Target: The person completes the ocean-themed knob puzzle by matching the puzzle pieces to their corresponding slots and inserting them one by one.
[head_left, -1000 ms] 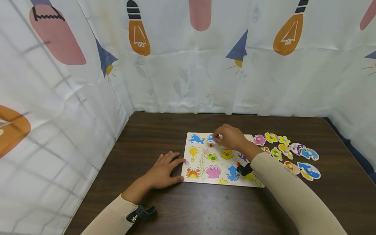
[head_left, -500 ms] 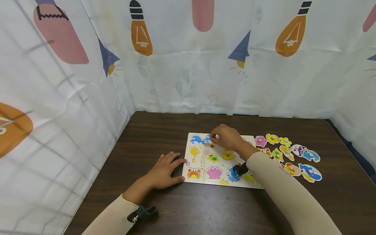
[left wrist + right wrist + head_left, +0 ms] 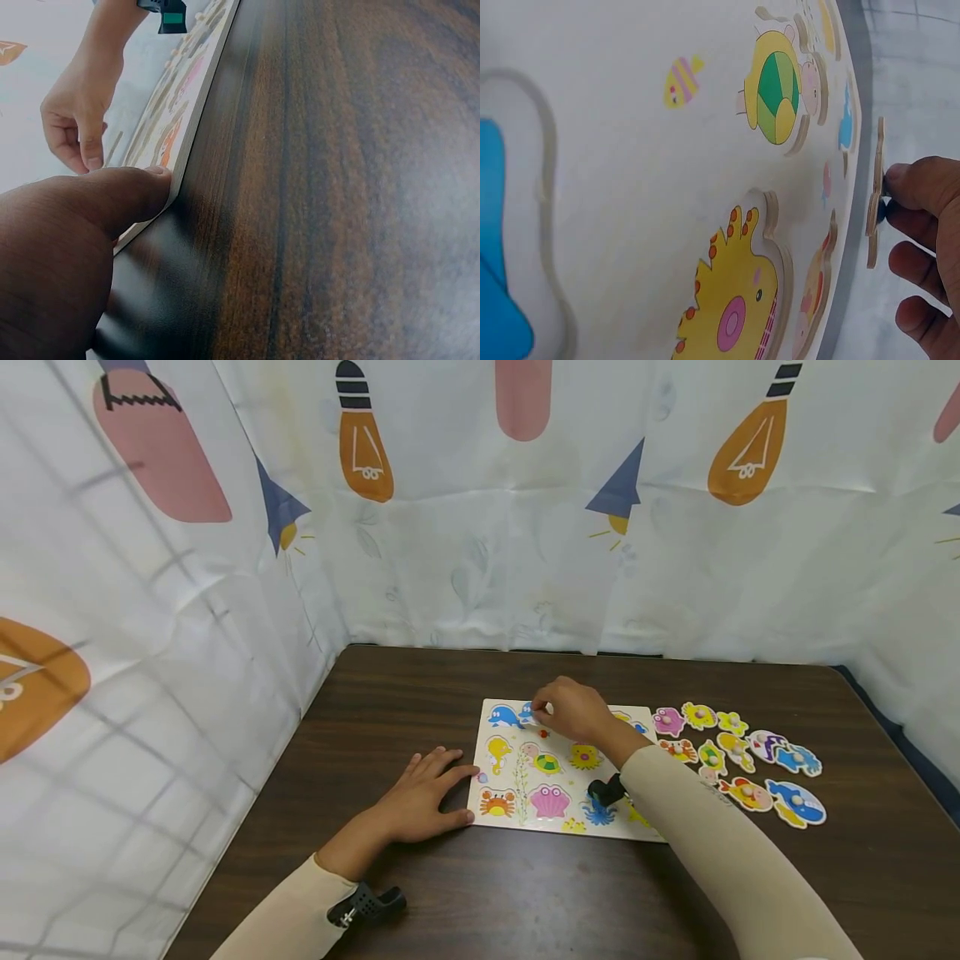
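Fingers of my right hand [image 3: 573,708] pinch a blue puzzle piece [image 3: 527,712] near the top-left of the sea-animal puzzle board [image 3: 573,782]. In the right wrist view, the wooden piece [image 3: 875,199] is seen edge-on, apart from the board, and the fingertips are at its small dark knob [image 3: 882,211]. What picture it bears is mostly hidden. My left hand [image 3: 422,797] lies at the board's left edge with fingers spread. Its thumb [image 3: 131,191] rests against the board's edge in the left wrist view. A blue whale [image 3: 504,717] shows on the board just left of the held piece.
Several loose knobbed pieces lie right of the board, including a pink one [image 3: 668,721], a crab [image 3: 678,750] and a blue whale [image 3: 797,802]. Some overlap. They lie on a brown wooden table [image 3: 420,693]. A printed white curtain [image 3: 465,560] hangs behind.
My right hand has moved a little left across the top of the board, carrying the blue piece towards the whale picture. The left hand stays at the board's edge.
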`<action>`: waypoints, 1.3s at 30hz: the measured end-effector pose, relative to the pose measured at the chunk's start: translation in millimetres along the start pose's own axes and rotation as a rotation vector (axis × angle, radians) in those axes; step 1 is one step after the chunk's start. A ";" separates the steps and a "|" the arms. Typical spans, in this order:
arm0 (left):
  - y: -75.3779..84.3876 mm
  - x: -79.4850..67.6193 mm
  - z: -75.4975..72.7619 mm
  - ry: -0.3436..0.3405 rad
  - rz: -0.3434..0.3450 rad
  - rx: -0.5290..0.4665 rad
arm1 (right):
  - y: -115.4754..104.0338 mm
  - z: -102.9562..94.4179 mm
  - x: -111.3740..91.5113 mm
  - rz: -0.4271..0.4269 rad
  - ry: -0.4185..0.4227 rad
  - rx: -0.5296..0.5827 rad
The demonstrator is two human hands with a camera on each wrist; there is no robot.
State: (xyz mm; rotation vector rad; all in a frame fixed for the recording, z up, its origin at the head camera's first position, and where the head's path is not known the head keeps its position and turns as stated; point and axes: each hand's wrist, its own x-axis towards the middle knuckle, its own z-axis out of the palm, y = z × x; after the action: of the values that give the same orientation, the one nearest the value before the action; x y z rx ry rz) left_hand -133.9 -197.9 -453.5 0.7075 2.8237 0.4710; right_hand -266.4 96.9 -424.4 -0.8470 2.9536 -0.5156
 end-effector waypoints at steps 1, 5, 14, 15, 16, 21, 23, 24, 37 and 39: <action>0.1 0.1 -0.2 0.000 0.000 -0.001 | -0.5 0.4 0.8 0.000 -0.003 0.002; 0.3 0.6 -0.1 -0.003 -0.006 0.005 | -2.8 1.8 4.1 -0.005 -0.011 0.003; -1.1 1.5 2.7 -0.007 -0.013 0.018 | -5.7 6.0 10.4 -0.025 -0.008 -0.006; -1.0 1.5 2.7 -0.006 -0.012 0.019 | -6.0 6.4 11.1 -0.026 -0.008 -0.003; -0.9 1.5 2.6 -0.006 -0.013 0.019 | -6.4 6.9 11.7 -0.028 -0.007 -0.001; -0.3 1.2 1.8 -0.004 -0.011 0.010 | -8.3 8.7 14.6 -0.034 -0.004 0.017; 0.0 0.9 1.5 -0.004 -0.010 0.007 | -8.7 9.6 16.2 -0.036 -0.002 0.020; -0.1 0.8 1.5 -0.004 -0.010 0.006 | -9.1 10.0 16.9 -0.035 -0.003 0.021; -0.1 0.6 1.6 -0.001 -0.005 0.002 | -15.8 15.5 24.2 -0.063 0.006 0.028; -0.2 0.6 1.8 0.000 -0.004 0.002 | -17.3 16.4 24.8 -0.065 0.011 0.028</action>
State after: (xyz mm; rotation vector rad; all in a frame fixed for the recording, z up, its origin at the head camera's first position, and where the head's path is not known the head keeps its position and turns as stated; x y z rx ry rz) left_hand -134.0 -197.3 -455.3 0.7020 2.8252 0.4680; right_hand -276.8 65.2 -432.8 -0.9425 2.9299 -0.5643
